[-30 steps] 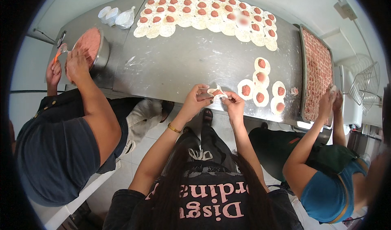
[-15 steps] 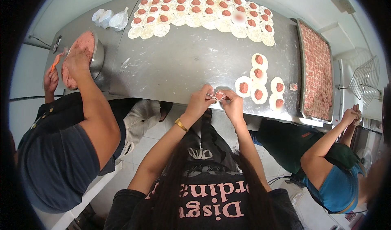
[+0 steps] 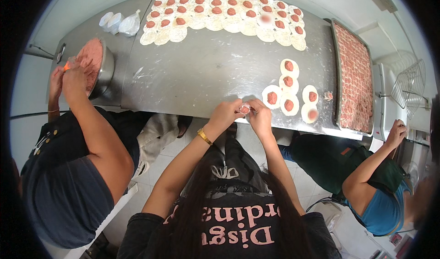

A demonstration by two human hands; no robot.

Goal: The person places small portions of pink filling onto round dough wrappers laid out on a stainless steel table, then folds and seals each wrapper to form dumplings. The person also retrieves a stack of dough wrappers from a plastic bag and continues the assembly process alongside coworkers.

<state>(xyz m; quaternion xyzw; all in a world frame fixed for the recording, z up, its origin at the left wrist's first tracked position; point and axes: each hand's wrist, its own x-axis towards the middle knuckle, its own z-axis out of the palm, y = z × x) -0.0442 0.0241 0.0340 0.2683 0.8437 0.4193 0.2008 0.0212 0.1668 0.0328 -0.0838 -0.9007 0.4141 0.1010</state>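
Observation:
Just above the table's front edge, a small open-topped dumpling [image 3: 244, 109] with pink filling is pinched between my hands. My left hand [image 3: 227, 114] closes on its left side, thumb and fingers at the pale wrapper. From the right, the fingertips of my right hand [image 3: 260, 116] press the wrapper's rim. Right of my hands lie several round wrappers, each with a lump of pink filling; the nearest is a filled wrapper [image 3: 271, 90]. One finished-looking dumpling [image 3: 328, 95] stands by the tray.
Rows of overlapping wrappers [image 3: 197, 22], most topped with filling, cover the steel table's [image 3: 192, 66] far side. A metal tray [image 3: 338, 75] packed with dumplings stands right. At left, a co-worker's hands [image 3: 68, 77] are at a bowl [image 3: 106, 66] of filling. Another person [image 3: 362, 176] stands right.
The wrapper in my hands has become rounder and more gathered around the filling. The left co-worker's hand has moved from the filling toward an orange tool. The right person's hands have moved apart.

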